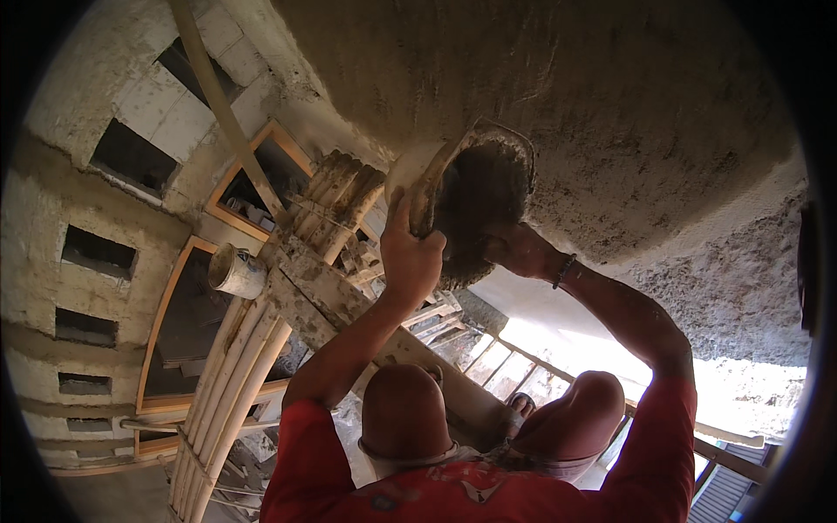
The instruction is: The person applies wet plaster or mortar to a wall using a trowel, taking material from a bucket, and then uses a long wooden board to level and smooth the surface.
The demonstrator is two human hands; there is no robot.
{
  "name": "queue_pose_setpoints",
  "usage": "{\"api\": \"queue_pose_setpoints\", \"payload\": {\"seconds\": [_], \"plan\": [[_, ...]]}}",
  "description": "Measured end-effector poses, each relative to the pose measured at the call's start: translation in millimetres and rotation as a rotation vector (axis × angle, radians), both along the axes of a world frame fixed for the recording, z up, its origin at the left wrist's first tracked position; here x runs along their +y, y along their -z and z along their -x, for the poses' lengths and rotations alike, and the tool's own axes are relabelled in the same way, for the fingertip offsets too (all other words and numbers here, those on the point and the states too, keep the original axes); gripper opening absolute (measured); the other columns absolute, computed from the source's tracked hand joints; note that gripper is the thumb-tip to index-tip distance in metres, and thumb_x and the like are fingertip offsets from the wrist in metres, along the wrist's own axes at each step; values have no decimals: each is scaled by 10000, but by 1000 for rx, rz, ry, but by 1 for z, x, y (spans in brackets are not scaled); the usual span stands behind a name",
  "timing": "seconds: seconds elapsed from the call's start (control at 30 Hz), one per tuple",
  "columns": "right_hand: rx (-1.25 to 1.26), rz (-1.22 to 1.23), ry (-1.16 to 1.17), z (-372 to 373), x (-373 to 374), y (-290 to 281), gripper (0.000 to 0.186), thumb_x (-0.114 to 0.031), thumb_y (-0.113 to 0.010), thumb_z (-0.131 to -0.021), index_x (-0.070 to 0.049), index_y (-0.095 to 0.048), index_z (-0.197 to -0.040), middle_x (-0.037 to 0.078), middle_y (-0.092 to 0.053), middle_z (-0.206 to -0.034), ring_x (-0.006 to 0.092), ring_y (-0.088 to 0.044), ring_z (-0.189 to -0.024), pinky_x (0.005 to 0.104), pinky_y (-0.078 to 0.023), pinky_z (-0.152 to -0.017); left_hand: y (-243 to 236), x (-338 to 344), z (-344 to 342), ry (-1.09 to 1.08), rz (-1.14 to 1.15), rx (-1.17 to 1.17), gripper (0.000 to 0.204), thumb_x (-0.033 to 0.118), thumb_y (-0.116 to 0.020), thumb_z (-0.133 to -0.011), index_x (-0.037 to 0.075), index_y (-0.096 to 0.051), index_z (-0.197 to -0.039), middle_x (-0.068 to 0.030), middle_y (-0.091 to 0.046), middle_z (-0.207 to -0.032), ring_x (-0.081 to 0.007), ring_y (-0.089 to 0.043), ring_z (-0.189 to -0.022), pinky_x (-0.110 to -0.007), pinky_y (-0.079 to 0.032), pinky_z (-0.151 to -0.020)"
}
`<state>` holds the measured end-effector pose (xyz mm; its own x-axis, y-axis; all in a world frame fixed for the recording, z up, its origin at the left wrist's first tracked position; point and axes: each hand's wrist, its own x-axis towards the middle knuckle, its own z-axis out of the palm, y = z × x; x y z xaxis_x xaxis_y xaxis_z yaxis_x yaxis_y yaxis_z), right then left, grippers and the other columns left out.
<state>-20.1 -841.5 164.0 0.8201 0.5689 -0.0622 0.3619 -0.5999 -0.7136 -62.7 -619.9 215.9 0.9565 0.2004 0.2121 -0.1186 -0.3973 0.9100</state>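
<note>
Held up in front of me is a shallow pan [422,213] with a crusted, mortar-coated rim. Dark wet mortar [479,196] fills its inside. My left hand [412,257] grips the pan's left rim, with the thumb pointing toward the mortar. At the lower right of the pan my right hand [520,251], with a dark bracelet at its wrist, is closed at the edge of the mortar. What its fingers hold, if anything, is hidden. Beyond the pan rises a wall [610,113] covered with damp, rough plaster.
Scaffold planks [305,301] run below me, beside bundled poles [235,375]. A mortar-stained white bucket [236,271] stands on the left. A slanting pole [218,100] crosses the upper left. Block wall openings [133,157] and orange-framed windows [166,331] lie farther left. My bent knees [405,410] are beneath my arms.
</note>
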Motion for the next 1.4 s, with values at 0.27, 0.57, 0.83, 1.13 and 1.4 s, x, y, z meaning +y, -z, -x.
{"api": "queue_pose_setpoints", "payload": {"seconds": [0.27,0.57,0.83,1.13,1.4], "plan": [[-154,45,88,6,-21,-107,499,-270,-691,-857,-36,-555,-1276,180,-680,-941,298,-692,-871,405,-546,-790,-33,30,-2,-23,628,12,547,-75,-529,-739,-20,-514,-1283,-4,-540,-877,-59,-469,-701,-217,-393,-591],[-193,264,-45,39,-35,-295,661,-277,-806,-735,-65,-547,-1305,148,-650,-1016,217,-668,-889,344,-553,-764,-42,101,10,-138,587,-8,409,-49,-566,-748,-2,-579,-1154,-14,-580,-872,-108,-506,-738,-291,-430,-667],[161,25,-26,17,-80,-334,708,-454,-713,-855,-44,-479,-1383,175,-637,-1185,218,-674,-942,399,-579,-787,-55,130,50,-220,568,69,533,-48,-540,-776,-8,-494,-1305,-37,-578,-936,-132,-521,-784,-312,-435,-729],[-788,128,525,10,-140,-356,484,-243,-650,-910,-63,-501,-1334,126,-600,-996,102,-593,-603,269,-550,-500,-28,113,40,-206,518,176,660,-58,-539,-778,-6,-404,-1421,-39,-574,-906,-130,-523,-751,-324,-442,-713],[581,5,191,42,-44,-163,407,-71,-628,-858,56,-496,-1222,83,-572,-754,123,-599,-586,271,-535,-489,-17,55,31,-33,501,111,686,-75,-513,-752,-12,-406,-1428,0,-539,-851,-60,-464,-638,-234,-386,-535]]}}
